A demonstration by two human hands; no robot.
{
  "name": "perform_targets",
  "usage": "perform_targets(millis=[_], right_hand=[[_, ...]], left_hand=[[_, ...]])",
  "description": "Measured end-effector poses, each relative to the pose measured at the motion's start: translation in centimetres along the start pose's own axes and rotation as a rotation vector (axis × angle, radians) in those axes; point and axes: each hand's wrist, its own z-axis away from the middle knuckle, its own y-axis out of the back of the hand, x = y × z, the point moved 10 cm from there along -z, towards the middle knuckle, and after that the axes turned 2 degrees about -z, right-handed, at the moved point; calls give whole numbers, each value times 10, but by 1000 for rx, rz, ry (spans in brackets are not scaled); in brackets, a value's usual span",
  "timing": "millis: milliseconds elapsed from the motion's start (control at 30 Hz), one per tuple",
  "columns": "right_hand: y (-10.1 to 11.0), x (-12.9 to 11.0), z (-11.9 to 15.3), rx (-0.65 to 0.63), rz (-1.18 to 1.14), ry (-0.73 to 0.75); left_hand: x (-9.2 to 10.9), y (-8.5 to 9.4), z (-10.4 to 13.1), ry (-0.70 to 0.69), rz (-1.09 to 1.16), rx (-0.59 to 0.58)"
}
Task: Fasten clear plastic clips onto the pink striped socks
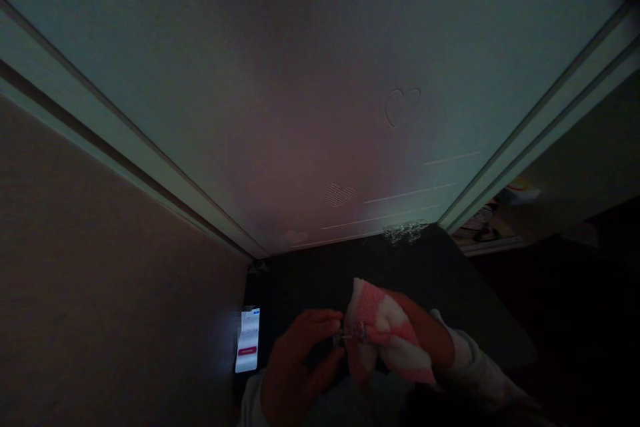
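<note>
The room is dim. My left hand (pixel 305 360), low in the middle, pinches a small shiny object (pixel 340 337) between thumb and fingers; its details are too dark to make out. Just right of it, my right hand (pixel 417 320) holds a pink and white cloth (pixel 395 333), which covers most of its fingers. The cloth hangs in loose folds and touches or nearly touches the small object.
Beyond my hands lies a dark tabletop (pixel 310 277), with a pile of small shiny pieces (pixel 406 232) at its back edge. A lit phone (pixel 248 340) rests at the left. A pale panel with heart shapes (pixel 300 113) rises behind; a wall (pixel 125 267) stands left.
</note>
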Motion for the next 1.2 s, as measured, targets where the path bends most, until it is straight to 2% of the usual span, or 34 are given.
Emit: perform_targets(millis=[167,367,633,733,867,1033,1200], right_hand=[[-1,-9,1,9,-4,-7],[-6,-10,2,13,-143,11],[-7,-11,3,-1,-206,6],[-1,-12,4,35,-72,33],[-1,-19,5,50,135,96],[-11,-27,9,21,201,152],[-14,-31,16,48,251,193]], left_hand=[[-2,0,0,25,-25,1],[-6,1,2,70,-24,16],[-28,-4,13,338,-28,-24],[-34,-6,16,410,44,-15],[-48,-3,22,528,158,90],[-64,-25,39,760,250,-38],[-60,-33,46,786,360,-47]])
